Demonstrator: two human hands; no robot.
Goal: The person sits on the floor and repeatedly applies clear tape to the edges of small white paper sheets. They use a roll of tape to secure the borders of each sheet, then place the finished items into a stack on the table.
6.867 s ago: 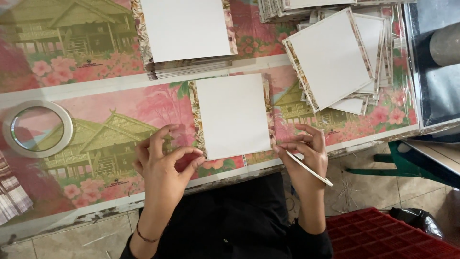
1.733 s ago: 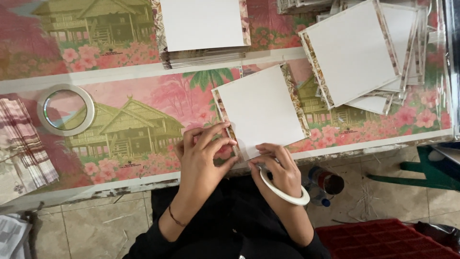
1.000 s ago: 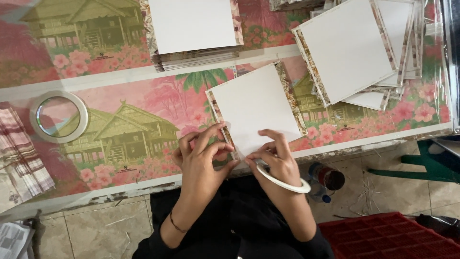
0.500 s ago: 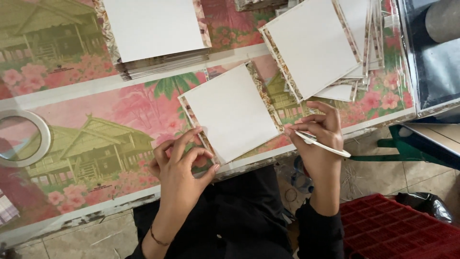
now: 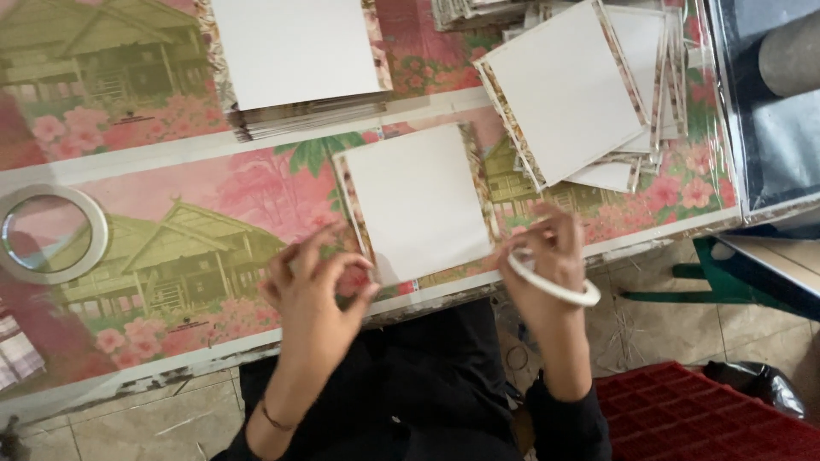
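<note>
White card (image 5: 418,201) is laid flat on the patterned table (image 5: 171,222), edges skewed to the table edge. Card stacks (image 5: 295,60) are seen beyond it. Tape ring (image 5: 553,282) is gripped by right hand (image 5: 547,256) beside the card; left hand (image 5: 312,286) is loosely curled, holding nothing, at the card's near-left corner.

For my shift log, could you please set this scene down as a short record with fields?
Surface: table under a flowered cover with house pictures
Left hand: fingers spread, holds nothing visible, beside the white square card
Right hand: grip shut on a small tape ring
Far left: large tape roll lying flat
Top: stack of cards
Top right: fanned pile of cards
</note>
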